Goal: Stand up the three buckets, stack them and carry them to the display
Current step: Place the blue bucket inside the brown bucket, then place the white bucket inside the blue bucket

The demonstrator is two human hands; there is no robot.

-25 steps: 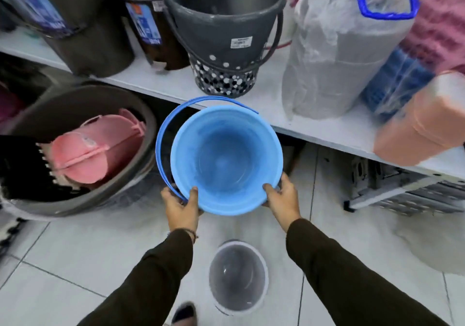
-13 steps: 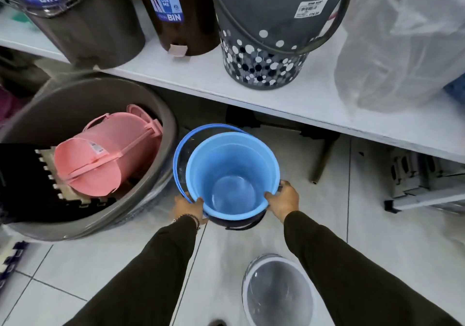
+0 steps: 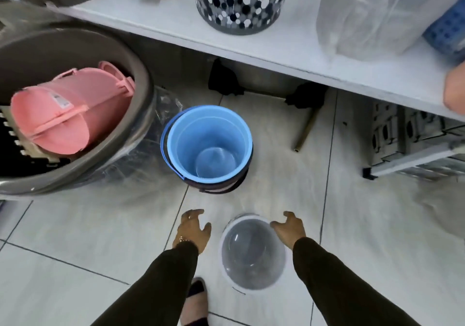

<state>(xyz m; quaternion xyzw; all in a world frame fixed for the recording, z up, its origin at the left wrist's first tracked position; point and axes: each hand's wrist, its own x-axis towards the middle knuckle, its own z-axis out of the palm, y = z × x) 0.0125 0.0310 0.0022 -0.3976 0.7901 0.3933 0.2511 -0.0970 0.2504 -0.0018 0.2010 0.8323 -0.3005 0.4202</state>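
Two empty hands, left hand (image 3: 193,227) & right hand (image 3: 289,226), fingers spread wide by the clear round plastic bucket (image 3: 253,251): grab both sides evenly, then lift it straight into the blue plastic bucket (image 3: 207,142).

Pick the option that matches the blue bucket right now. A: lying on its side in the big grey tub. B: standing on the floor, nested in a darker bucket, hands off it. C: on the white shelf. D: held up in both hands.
B: the blue bucket stands upright on the floor inside a dark bucket, and the left hand and right hand are open beside the clear bucket.
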